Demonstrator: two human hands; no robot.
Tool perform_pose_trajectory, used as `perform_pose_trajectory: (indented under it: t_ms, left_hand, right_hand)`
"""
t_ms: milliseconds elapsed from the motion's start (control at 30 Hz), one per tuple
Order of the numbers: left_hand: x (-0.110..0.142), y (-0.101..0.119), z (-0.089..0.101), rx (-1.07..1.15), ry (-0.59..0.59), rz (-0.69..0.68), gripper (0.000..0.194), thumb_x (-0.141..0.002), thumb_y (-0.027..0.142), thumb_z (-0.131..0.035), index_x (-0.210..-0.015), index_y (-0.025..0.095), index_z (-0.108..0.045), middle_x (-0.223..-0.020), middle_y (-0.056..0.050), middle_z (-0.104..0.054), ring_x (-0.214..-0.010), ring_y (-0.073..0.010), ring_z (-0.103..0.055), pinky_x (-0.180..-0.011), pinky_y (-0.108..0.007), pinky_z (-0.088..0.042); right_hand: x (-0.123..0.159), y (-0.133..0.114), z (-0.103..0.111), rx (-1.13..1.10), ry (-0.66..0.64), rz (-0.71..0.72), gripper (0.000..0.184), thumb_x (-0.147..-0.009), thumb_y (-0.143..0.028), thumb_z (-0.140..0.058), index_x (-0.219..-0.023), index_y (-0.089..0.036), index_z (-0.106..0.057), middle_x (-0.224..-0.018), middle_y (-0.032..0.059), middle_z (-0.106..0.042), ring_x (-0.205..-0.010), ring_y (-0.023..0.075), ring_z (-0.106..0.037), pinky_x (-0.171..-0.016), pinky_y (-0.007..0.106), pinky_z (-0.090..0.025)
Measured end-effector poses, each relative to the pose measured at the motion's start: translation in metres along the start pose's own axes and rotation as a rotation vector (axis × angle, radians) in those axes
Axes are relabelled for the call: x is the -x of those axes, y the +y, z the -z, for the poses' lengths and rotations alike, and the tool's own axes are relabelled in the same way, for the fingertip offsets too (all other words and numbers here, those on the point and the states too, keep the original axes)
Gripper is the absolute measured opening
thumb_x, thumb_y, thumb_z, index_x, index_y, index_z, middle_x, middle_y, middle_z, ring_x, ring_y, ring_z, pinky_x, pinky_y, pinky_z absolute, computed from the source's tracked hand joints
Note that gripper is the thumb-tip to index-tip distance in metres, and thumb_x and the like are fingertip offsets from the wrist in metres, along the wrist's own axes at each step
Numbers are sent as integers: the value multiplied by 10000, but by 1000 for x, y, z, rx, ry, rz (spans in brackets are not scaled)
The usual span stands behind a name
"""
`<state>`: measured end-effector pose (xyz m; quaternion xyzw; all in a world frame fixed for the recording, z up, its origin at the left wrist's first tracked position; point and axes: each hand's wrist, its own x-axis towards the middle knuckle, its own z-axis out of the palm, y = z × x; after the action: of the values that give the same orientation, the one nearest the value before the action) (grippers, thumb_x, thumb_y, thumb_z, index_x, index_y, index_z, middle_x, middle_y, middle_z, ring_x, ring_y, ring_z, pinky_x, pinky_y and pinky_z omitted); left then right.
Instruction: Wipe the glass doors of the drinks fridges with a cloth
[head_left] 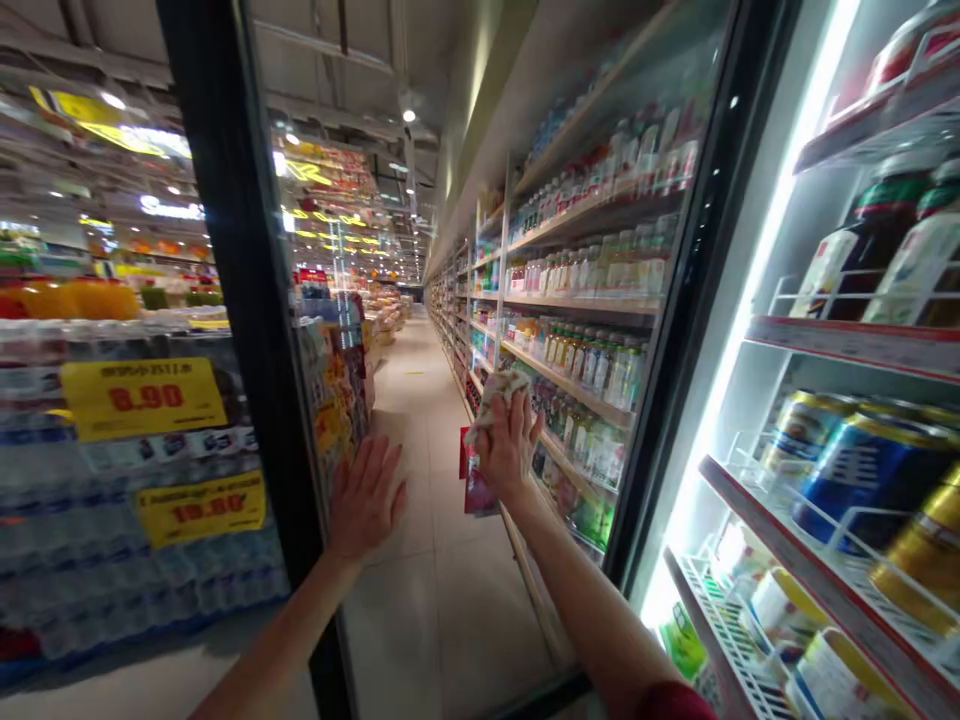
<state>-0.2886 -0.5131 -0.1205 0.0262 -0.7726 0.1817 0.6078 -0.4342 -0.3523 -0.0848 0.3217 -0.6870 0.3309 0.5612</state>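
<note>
A glass cooler door (427,610) with a black frame (232,260) stands swung open in front of me. Against its pane my right hand (511,445) presses a crumpled, pale patterned cloth (502,385), fingers spread over it. Just below that hand a red sticker (480,485) shows on the glass, partly covered. My left hand (367,497) is raised with fingers stretched out, flat at the pane beside the left frame bar, and holds nothing; whether its whole palm touches the glass I cannot tell.
At right, lit cooler shelves (855,345) hold bottles and blue and gold cans (862,475). Stacked water bottles (150,590) with yellow price signs (142,398) stand at left. Through the pane show an aisle (409,375) and long rows of drink shelves (577,300).
</note>
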Motion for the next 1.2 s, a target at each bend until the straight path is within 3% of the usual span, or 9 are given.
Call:
perform_pose_trajectory:
  t_ms: [167, 267, 467, 700, 833, 933, 1000, 1133, 1200]
  left_hand:
    - [2, -4, -5, -48, 17, -46, 701, -808, 252, -553, -1423, 167, -229, -1426, -115, -341, -1373, -216, -210, -1134, -417, -141]
    - [3, -5, -7, -50, 12, -38, 699, -806, 253, -557, -1421, 166, -236, -1431, -112, -332, -1375, -214, -205, -1136, -413, -136]
    - [1, 0, -5, 18, -17, 49, 686, -824, 252, -543, -1426, 224, -216, -1424, -88, -357, -1363, -208, -246, -1131, -416, -153]
    - [5, -5, -8, -14, -9, 2, 699, -814, 246, -558, -1425, 204, -221, -1428, -100, -347, -1370, -215, -225, -1135, -423, -138]
    - [5, -5, -7, -9, -22, 5, 701, -809, 237, -561, -1424, 200, -226, -1414, -110, -370, -1365, -227, -239, -1127, -434, -159]
    - [4, -2, -6, -2, -7, 4, 698, -807, 232, -560, -1422, 212, -230, -1415, -101, -371, -1363, -220, -247, -1129, -426, -158]
    - [4, 1, -5, 19, -11, 45, 691, -809, 235, -559, -1420, 228, -237, -1415, -91, -374, -1360, -214, -254, -1133, -423, -153]
    - [7, 0, -6, 21, -8, 48, 696, -800, 235, -574, -1416, 233, -249, -1413, -91, -375, -1356, -221, -261, -1134, -433, -148]
    - [7, -1, -7, 23, -16, 50, 697, -799, 236, -577, -1415, 236, -251, -1409, -92, -381, -1355, -222, -263, -1131, -436, -157]
  right_hand:
    - [-9, -11, -10, 10, -38, 93, 486, -861, -338, -416, -1322, -186, -439, -1405, 119, -385, -1387, 287, -124, -1091, 553, -122]
    - [-1, 26, -12, 8, -21, 133, 407, -876, -294, -393, -1264, -241, -504, -1356, 91, -457, -1366, 259, -222, -1095, 544, -123]
    - [17, 108, -9, 80, 221, -477, 536, -906, -292, -259, -1389, -64, -298, -1360, 263, -391, -1326, 336, -288, -997, 635, -246]
    - [47, 47, -18, -82, -117, 165, 471, -866, -258, -381, -1336, -271, -419, -1295, 78, -516, -1324, 246, -319, -1097, 521, -193]
    - [24, 113, -7, 13, 88, -366, 534, -884, -296, -273, -1392, -137, -323, -1361, 188, -420, -1322, 291, -307, -1057, 584, -207]
    - [11, 136, -4, 73, 217, -547, 591, -897, -287, -145, -1439, -55, -105, -1408, 274, -294, -1357, 334, -204, -997, 659, -212]
    - [18, 120, -7, 65, 180, -469, 573, -898, -300, -194, -1436, -102, -172, -1392, 229, -350, -1350, 314, -235, -1015, 620, -240]
    - [38, 92, -11, -26, -112, 104, 475, -858, -301, -376, -1325, -236, -435, -1310, 101, -491, -1320, 266, -317, -1078, 540, -212]
    - [30, 108, -7, -13, -95, 64, 482, -860, -304, -362, -1330, -221, -429, -1313, 116, -486, -1311, 274, -327, -1075, 569, -182]
